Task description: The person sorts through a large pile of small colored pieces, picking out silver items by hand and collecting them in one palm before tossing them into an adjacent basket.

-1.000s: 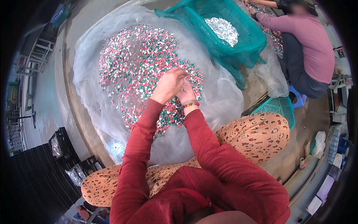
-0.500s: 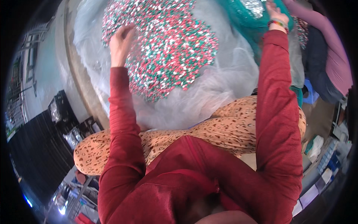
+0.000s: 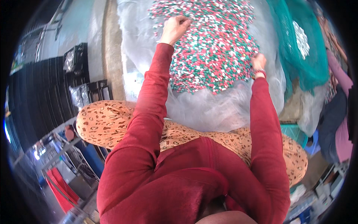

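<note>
A wide pile of small red, green and white pellet-like pieces [image 3: 212, 56] is spread over a translucent whitish sheet [image 3: 209, 108] in front of my crossed legs. My left hand [image 3: 175, 30] hovers over the pile's far left part, thumb and fingers pinched together. Whatever that pinch holds is too small to make out. At the right edge of the pile, my right hand [image 3: 258, 62] is low beside the pieces with its fingers curled in. Its fingertips are partly hidden, and I cannot make out anything in them.
Right of the sheet lies a teal mesh bag [image 3: 311, 67] with whitish pieces [image 3: 301, 40] in it. Another person in a pink sleeve [image 3: 337, 71] sits at the far right. Black stacked crates [image 3: 37, 97] and a concrete ledge [image 3: 113, 56] are on the left.
My right hand has come down and left, from the teal mesh bag to the pile's right edge. My view has shifted left; my left hand stays over the pile's left part.
</note>
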### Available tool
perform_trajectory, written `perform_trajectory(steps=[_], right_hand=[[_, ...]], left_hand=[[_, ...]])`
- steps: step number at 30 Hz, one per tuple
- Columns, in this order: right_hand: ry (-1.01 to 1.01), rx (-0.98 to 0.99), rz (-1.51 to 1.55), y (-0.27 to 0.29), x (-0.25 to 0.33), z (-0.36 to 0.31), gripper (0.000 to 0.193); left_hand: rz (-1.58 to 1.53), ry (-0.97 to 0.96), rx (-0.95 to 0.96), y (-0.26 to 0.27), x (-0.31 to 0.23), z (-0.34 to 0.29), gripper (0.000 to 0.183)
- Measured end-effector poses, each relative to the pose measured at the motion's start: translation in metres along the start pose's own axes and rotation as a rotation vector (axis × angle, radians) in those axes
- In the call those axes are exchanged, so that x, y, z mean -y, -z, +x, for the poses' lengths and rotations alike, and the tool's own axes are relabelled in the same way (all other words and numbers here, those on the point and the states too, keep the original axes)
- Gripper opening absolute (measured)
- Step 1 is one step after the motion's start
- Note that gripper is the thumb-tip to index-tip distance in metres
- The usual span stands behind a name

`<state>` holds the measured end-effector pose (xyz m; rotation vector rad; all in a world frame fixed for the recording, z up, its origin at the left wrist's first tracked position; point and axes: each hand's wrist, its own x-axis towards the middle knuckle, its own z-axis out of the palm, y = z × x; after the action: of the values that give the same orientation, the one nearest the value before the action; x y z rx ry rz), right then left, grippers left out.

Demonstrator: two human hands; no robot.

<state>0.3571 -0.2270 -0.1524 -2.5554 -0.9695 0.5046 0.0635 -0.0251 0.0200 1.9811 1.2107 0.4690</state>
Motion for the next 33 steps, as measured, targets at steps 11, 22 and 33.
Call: perform_trajectory(steps=[11, 22, 33], right_hand=[[-0.398, 0.200, 0.790, 0.030, 0.016, -0.013, 0.037], [-0.041, 0.378, 1.092, 0.012, 0.130, 0.045, 0.025], [0.810, 0.055, -0.343, -0.052, 0.172, 0.070, 0.013]], left_hand=[[0.274, -0.075, 0.014, -0.058, 0.121, 0.067, 0.020], [0.892, -0.353, -0.017, -0.081, 0.133, 0.080, 0.011], [0.187, -0.018, 0.058, -0.046, 0.119, 0.079, 0.025]])
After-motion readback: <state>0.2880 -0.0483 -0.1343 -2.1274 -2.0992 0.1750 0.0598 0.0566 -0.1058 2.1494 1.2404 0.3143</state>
